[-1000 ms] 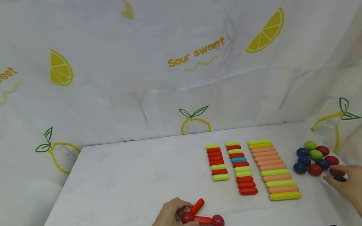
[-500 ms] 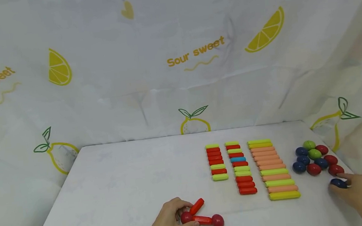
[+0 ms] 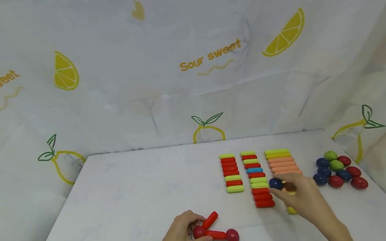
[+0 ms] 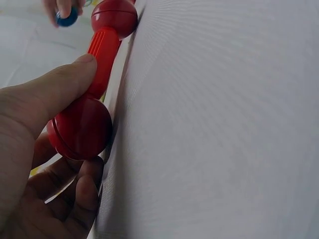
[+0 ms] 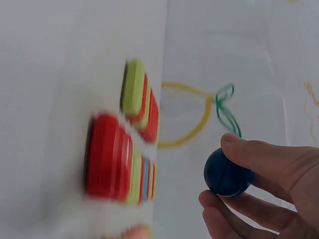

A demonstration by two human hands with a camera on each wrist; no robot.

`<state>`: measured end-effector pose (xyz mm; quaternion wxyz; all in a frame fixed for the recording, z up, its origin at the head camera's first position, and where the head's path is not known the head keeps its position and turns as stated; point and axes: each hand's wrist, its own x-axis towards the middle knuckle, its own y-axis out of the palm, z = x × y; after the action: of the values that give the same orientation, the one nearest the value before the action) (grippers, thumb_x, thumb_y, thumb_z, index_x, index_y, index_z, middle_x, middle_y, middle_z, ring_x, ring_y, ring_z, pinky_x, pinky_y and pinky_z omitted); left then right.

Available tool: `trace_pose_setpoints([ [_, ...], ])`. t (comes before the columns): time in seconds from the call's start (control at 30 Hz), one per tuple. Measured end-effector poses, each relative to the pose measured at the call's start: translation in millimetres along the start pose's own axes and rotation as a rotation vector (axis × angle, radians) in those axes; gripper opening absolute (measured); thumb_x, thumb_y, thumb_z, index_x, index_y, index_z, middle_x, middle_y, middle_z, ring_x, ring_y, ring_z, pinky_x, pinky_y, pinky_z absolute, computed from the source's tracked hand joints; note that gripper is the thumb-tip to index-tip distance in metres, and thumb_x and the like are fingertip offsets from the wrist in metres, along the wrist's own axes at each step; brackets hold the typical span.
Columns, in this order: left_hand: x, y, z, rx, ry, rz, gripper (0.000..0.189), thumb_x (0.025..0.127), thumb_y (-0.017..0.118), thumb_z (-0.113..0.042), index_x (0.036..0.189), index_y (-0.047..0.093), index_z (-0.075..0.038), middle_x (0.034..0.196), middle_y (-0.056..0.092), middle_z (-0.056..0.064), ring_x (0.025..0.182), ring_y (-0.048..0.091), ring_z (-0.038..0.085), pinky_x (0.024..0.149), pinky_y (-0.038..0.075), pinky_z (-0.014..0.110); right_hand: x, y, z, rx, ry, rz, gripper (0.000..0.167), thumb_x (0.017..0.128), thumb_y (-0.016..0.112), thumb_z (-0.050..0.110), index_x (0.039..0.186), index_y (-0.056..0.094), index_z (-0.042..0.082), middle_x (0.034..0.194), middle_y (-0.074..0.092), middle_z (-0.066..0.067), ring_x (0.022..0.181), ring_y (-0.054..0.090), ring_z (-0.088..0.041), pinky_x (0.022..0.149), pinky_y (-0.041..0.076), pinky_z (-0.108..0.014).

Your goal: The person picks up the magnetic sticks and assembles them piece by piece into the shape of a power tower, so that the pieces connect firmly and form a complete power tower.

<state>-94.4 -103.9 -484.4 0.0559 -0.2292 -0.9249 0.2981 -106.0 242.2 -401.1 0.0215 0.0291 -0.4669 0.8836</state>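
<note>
Near the table's front, my left hand (image 3: 179,236) grips a toy assembly of red balls and rods. Its thumb lies along the red rod (image 4: 103,59) and its fingers curl by the near red ball (image 4: 82,128). At the rod's other end is a second red ball (image 3: 232,236). A shorter-looking red rod (image 3: 210,220) slants up and away from the gripped ball. My right hand (image 3: 305,195) pinches a dark blue ball (image 5: 227,174) between thumb and fingers, above the rows of rods, and hides part of the right-hand row.
Two columns of short rods, red and lime (image 3: 232,178) and red, lime and blue (image 3: 255,170), lie mid-right on the white table (image 3: 133,192). Beside them runs a column of longer peach and yellow rods (image 3: 282,164). Blue, green and red balls (image 3: 335,181) cluster at the right edge.
My right hand has picked a dark blue ball from the front of the cluster and carried it left over the rod columns. My left hand and the red assembly have stayed put.
</note>
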Motion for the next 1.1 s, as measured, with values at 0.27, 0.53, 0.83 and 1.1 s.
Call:
trace_pose_setpoints([
  [0.27, 1.3, 1.0, -1.1, 0.003, -0.03, 0.014, 0.042, 0.081, 0.085, -0.04, 0.113, 0.072, -0.015, 0.087, 0.058, -0.015, 0.078, 0.049, -0.002, 0.067, 0.046, 0.015, 3.3, 64, 53, 0.237, -0.215, 0.268, 0.04, 0.081, 0.085, 0.013, 0.119, 0.075, 0.005, 0.108, 0.076, -0.008, 0.088, 0.069, -0.014, 0.076, 0.063, -0.029],
  [0.53, 1.2, 0.5, -0.3, -0.014, 0.007, 0.005, 0.04, 0.082, 0.085, -0.04, 0.112, 0.071, -0.017, 0.086, 0.057, -0.014, 0.076, 0.048, -0.003, 0.065, 0.045, 0.015, 7.1, 92, 64, 0.257, -0.315, 0.372, 0.041, 0.081, 0.085, 0.009, 0.12, 0.074, 0.001, 0.105, 0.077, -0.008, 0.088, 0.071, -0.016, 0.079, 0.063, -0.032],
  [0.83, 0.9, 1.6, 1.0, -0.056, 0.065, 0.02, 0.059, 0.079, 0.089, -0.034, 0.129, 0.065, -0.015, 0.085, 0.056, -0.013, 0.074, 0.049, -0.004, 0.063, 0.046, 0.014, 8.7, 98, 69, 0.297, -0.353, 0.366, 0.041, 0.085, 0.081, 0.005, 0.125, 0.071, 0.0, 0.114, 0.073, -0.01, 0.1, 0.072, -0.023, 0.084, 0.063, -0.034],
  [1.1, 1.3, 1.1, 0.3, -0.067, 0.039, 0.028, 0.067, 0.08, 0.088, -0.034, 0.136, 0.062, -0.009, 0.085, 0.058, -0.013, 0.072, 0.049, -0.004, 0.062, 0.048, 0.014, 10.3, 105, 71, 0.27, -0.347, 0.345, 0.039, 0.086, 0.079, 0.003, 0.124, 0.072, 0.002, 0.113, 0.067, -0.008, 0.105, 0.068, -0.026, 0.088, 0.062, -0.035],
])
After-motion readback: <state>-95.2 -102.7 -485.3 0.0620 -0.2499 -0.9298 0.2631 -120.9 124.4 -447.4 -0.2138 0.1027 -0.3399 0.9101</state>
